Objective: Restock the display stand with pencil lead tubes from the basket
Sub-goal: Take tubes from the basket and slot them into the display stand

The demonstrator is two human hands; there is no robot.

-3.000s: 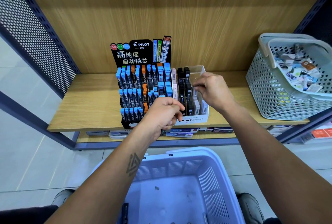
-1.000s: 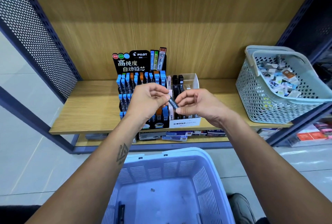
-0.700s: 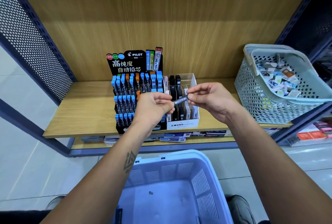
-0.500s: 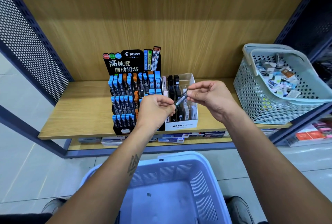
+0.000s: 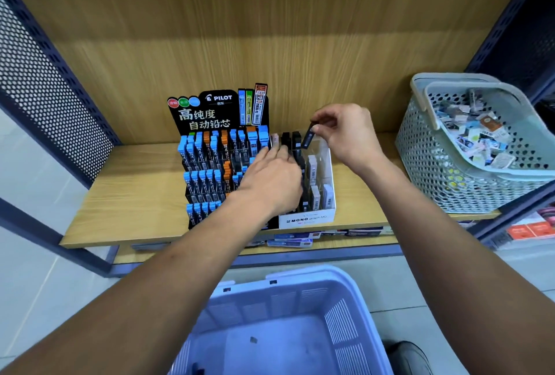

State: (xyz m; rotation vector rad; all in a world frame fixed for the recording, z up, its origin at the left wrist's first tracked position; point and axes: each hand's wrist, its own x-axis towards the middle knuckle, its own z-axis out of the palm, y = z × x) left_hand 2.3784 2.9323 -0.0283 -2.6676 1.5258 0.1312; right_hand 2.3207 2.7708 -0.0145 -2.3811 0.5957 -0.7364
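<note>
Head view, left hand (image 5: 271, 181) hides tubes (image 5: 295, 146)

A grey perforated basket (image 5: 450, 170) stands at the right end of the wooden shelf (image 5: 135, 191), filled with a jumble of small packaged items (image 5: 471, 131). Dark perforated metal panels (image 5: 45, 98) flank the shelf on the left, and a dark blue frame (image 5: 510, 14) rises on the right. A wood-grain back panel (image 5: 270, 29) runs behind. On the lower shelf lie flat packets (image 5: 294, 239); red boxes (image 5: 531, 230) sit lower right. The floor (image 5: 36, 284) is pale tile.
</note>
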